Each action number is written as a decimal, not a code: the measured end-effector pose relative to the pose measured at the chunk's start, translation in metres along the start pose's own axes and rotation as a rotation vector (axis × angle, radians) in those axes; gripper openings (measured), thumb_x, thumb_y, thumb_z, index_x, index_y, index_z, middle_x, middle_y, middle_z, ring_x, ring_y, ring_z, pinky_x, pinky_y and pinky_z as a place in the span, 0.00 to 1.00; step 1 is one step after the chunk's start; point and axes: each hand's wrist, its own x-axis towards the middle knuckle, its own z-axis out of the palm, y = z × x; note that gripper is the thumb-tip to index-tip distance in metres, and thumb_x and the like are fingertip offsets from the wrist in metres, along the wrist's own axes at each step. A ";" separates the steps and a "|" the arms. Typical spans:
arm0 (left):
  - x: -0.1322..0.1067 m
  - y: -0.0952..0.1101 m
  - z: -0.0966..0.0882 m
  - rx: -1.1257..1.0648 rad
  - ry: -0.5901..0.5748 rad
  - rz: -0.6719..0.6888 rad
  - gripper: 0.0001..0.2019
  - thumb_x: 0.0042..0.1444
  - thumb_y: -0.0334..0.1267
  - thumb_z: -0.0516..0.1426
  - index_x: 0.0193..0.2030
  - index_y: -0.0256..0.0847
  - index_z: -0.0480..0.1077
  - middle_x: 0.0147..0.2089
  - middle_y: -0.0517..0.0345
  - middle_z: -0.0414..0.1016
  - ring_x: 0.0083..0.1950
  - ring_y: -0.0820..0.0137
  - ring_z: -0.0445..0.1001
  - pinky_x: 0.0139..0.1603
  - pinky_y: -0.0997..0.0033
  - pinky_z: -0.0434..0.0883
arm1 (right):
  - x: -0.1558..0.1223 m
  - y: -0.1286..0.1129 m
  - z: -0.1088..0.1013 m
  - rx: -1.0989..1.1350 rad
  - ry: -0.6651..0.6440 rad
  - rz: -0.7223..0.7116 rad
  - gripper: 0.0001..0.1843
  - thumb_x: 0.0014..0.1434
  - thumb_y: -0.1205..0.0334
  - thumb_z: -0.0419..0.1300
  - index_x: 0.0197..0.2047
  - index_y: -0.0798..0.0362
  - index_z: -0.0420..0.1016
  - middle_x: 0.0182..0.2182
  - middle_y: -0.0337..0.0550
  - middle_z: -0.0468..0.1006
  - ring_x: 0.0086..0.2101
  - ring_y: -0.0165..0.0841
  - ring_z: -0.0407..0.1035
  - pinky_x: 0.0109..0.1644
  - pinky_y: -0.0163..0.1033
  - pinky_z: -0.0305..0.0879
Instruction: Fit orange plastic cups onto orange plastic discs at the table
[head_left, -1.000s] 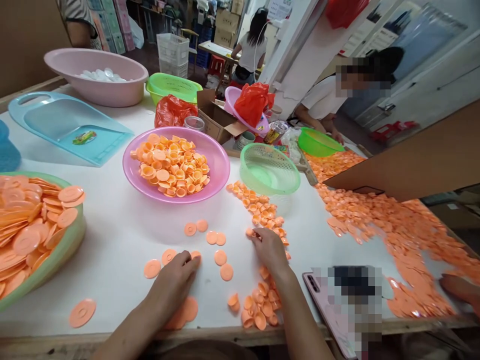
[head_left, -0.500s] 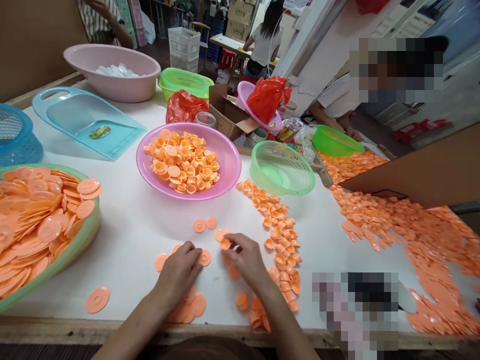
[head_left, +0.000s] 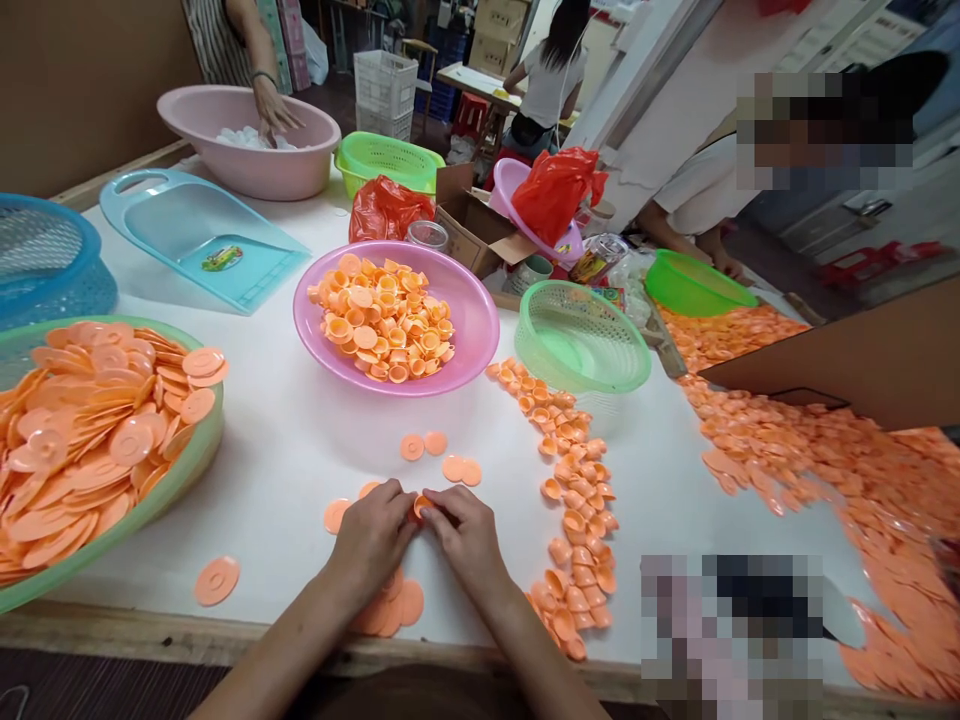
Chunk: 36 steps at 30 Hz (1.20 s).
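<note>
My left hand (head_left: 369,535) and my right hand (head_left: 465,535) meet on the white table (head_left: 277,480), their fingertips together on a small orange suction cup (head_left: 422,506), which they mostly hide. Flat orange discs (head_left: 453,468) lie loose just beyond my fingers, and more (head_left: 395,608) lie under my left wrist. To the right runs a strip of orange cups (head_left: 577,510). A pink bowl (head_left: 480,330) holds a heap of cups, and a green-rimmed basin (head_left: 176,470) at the left holds stacked discs.
A large spread of orange pieces (head_left: 817,470) covers the table's right side, below a brown cardboard sheet (head_left: 847,370). A green basket (head_left: 581,335), a blue scoop (head_left: 195,240) and a pixelated object (head_left: 731,635) are nearby. A co-worker's hand (head_left: 274,108) reaches into a pale pink basin.
My right hand has moved left from the strip of cups and now meets my left hand over the small cup. The view has shifted, and the far co-worker's hand now reaches into the basin.
</note>
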 end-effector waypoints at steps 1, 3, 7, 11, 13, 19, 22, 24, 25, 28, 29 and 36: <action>0.000 0.000 -0.001 -0.011 -0.004 -0.002 0.12 0.63 0.36 0.48 0.35 0.42 0.72 0.34 0.57 0.68 0.34 0.71 0.67 0.32 0.72 0.60 | 0.001 0.001 0.003 0.017 0.044 0.044 0.08 0.56 0.65 0.60 0.37 0.50 0.81 0.31 0.42 0.78 0.33 0.34 0.72 0.40 0.39 0.68; 0.001 0.001 -0.005 -0.085 -0.024 -0.029 0.11 0.60 0.32 0.49 0.35 0.42 0.73 0.35 0.57 0.70 0.34 0.70 0.68 0.34 0.71 0.62 | 0.004 0.002 0.009 0.042 0.098 0.112 0.07 0.51 0.69 0.60 0.29 0.51 0.79 0.28 0.40 0.77 0.31 0.34 0.71 0.36 0.37 0.67; 0.012 0.007 -0.012 -0.445 -0.052 -0.280 0.11 0.53 0.31 0.52 0.38 0.41 0.74 0.33 0.57 0.74 0.35 0.69 0.72 0.38 0.70 0.68 | 0.008 0.000 0.011 0.000 0.092 0.105 0.07 0.47 0.71 0.58 0.25 0.51 0.76 0.25 0.38 0.75 0.30 0.33 0.70 0.34 0.36 0.65; 0.022 0.013 -0.006 -0.583 -0.119 -0.483 0.02 0.47 0.33 0.54 0.26 0.40 0.67 0.23 0.63 0.69 0.23 0.73 0.67 0.24 0.73 0.63 | 0.003 -0.002 0.012 -0.079 0.080 0.026 0.08 0.50 0.71 0.56 0.26 0.51 0.74 0.24 0.38 0.73 0.28 0.31 0.67 0.32 0.35 0.62; 0.021 0.013 0.000 -0.589 -0.069 -0.467 0.06 0.46 0.33 0.53 0.22 0.42 0.61 0.20 0.66 0.66 0.20 0.75 0.64 0.22 0.74 0.60 | -0.002 0.000 0.015 -0.120 0.095 -0.023 0.09 0.54 0.71 0.55 0.26 0.51 0.73 0.24 0.38 0.71 0.27 0.31 0.66 0.32 0.36 0.61; 0.014 0.012 0.010 -0.653 -0.029 -0.446 0.06 0.48 0.38 0.53 0.23 0.43 0.61 0.17 0.67 0.64 0.18 0.73 0.65 0.20 0.75 0.61 | -0.005 0.000 0.024 -0.120 0.118 -0.054 0.10 0.55 0.70 0.55 0.26 0.51 0.75 0.24 0.40 0.73 0.28 0.32 0.67 0.33 0.36 0.63; 0.009 0.018 0.007 -0.558 0.024 -0.384 0.07 0.47 0.36 0.53 0.21 0.42 0.59 0.17 0.67 0.64 0.18 0.74 0.65 0.20 0.76 0.61 | 0.004 -0.002 0.008 -0.059 0.031 -0.039 0.10 0.54 0.69 0.56 0.27 0.51 0.79 0.25 0.40 0.77 0.28 0.32 0.70 0.35 0.36 0.66; 0.010 0.025 -0.006 -0.545 0.049 -0.368 0.06 0.47 0.36 0.53 0.22 0.42 0.61 0.16 0.67 0.64 0.18 0.74 0.66 0.19 0.77 0.62 | 0.011 0.001 -0.018 -0.026 0.013 -0.026 0.11 0.55 0.67 0.56 0.33 0.50 0.81 0.30 0.42 0.80 0.30 0.33 0.72 0.36 0.37 0.68; 0.013 0.029 -0.018 -0.563 0.064 -0.367 0.05 0.47 0.36 0.53 0.23 0.42 0.62 0.16 0.68 0.64 0.17 0.74 0.67 0.19 0.77 0.63 | 0.013 0.005 -0.036 -0.044 0.054 -0.016 0.13 0.56 0.66 0.55 0.37 0.50 0.81 0.33 0.43 0.81 0.32 0.34 0.73 0.37 0.38 0.69; 0.039 0.040 -0.072 -0.607 0.253 -0.292 0.05 0.50 0.38 0.55 0.27 0.41 0.67 0.16 0.68 0.67 0.17 0.74 0.69 0.19 0.77 0.67 | 0.017 0.025 -0.093 -0.326 0.337 0.037 0.17 0.56 0.68 0.52 0.44 0.53 0.80 0.40 0.50 0.79 0.39 0.38 0.73 0.45 0.43 0.68; 0.053 0.042 -0.093 -0.601 0.351 -0.246 0.05 0.50 0.38 0.56 0.28 0.40 0.69 0.17 0.67 0.68 0.18 0.74 0.70 0.20 0.77 0.68 | 0.017 0.033 -0.110 -0.458 0.384 0.057 0.18 0.55 0.69 0.52 0.45 0.54 0.80 0.42 0.52 0.78 0.42 0.40 0.73 0.48 0.44 0.67; 0.099 0.026 -0.160 -0.642 0.486 -0.269 0.16 0.51 0.43 0.58 0.44 0.37 0.74 0.24 0.61 0.74 0.20 0.73 0.72 0.18 0.76 0.68 | 0.017 0.057 -0.131 -0.606 0.333 0.134 0.13 0.52 0.68 0.52 0.30 0.52 0.80 0.32 0.48 0.78 0.37 0.40 0.72 0.42 0.42 0.66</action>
